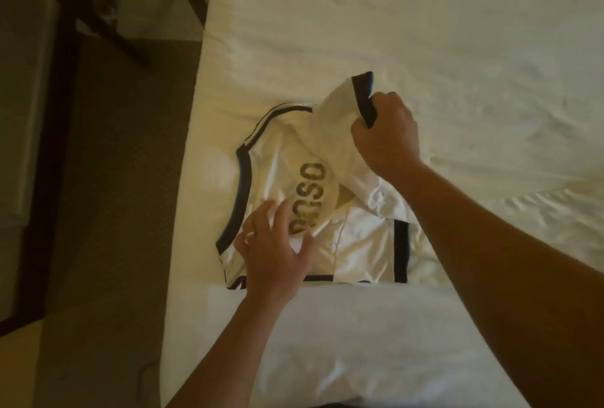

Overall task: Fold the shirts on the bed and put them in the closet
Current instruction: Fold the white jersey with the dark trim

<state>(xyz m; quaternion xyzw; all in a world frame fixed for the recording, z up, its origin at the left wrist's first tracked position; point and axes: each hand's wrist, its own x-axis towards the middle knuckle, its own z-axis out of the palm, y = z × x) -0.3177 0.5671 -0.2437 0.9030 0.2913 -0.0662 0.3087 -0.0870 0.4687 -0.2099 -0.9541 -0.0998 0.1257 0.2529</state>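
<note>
A white shirt (359, 244) with dark trim and gold lettering lies on the white bed (425, 31), near its left edge. My left hand (274, 250) presses flat on the shirt's lower left part, fingers spread over the lettering. My right hand (385, 136) grips a sleeve by its dark cuff and holds it lifted above the shirt's upper right part. The sleeve drapes down from that hand across the shirt's body.
A white pillow (343, 342) lies just below the shirt, under my forearms. Left of the bed is brown carpet (114, 211). Dark wooden furniture legs (108, 25) stand at the top left, and a dark frame (49, 146) runs along the far left.
</note>
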